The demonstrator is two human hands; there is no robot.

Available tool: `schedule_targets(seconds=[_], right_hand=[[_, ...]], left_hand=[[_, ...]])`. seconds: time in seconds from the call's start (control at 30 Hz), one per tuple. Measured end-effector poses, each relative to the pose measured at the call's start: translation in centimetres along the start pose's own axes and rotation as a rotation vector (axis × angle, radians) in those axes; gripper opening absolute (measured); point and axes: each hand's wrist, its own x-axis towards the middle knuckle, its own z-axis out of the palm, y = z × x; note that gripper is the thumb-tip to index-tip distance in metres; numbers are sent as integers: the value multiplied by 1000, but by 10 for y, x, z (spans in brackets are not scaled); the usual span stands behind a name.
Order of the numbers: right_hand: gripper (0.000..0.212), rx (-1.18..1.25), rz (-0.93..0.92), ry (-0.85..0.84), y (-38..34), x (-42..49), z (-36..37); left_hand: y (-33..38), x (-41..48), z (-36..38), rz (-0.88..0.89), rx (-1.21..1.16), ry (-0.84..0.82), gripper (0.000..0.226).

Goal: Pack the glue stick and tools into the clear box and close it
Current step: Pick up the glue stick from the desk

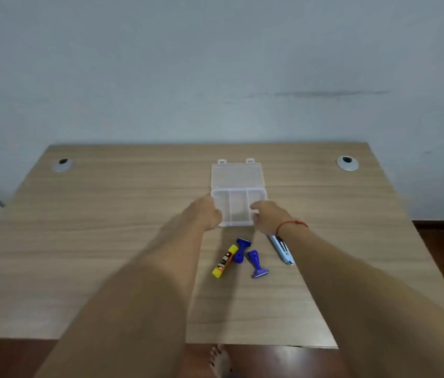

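Observation:
The clear box lies open on the wooden desk, its lid folded flat behind it, and its three compartments hold nothing. My left hand grips the box's left side and my right hand grips its right side. In front of the box lie a yellow glue stick, two blue scraper tools, and a light blue utility knife partly under my right wrist.
The wooden desk stands against a pale wall, with round cable holes at the back left and back right. A bare foot shows below the desk's front edge on a dark floor.

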Motion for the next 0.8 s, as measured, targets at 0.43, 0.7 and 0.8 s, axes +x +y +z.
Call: schedule_targets(seconds=[0.43,0.7,0.8], right_hand=[[63,-15,-4,-76,20,9,47],[57,-42,-24,-120,17,-12,52],[53,-53,-45,-88,17,-14,52]], left_hand=[[4,6,46,-147,-366,94,48],[-9,-34,49,-184,-250,150,36],[-16,-49,54,-176,-211,33,19]])
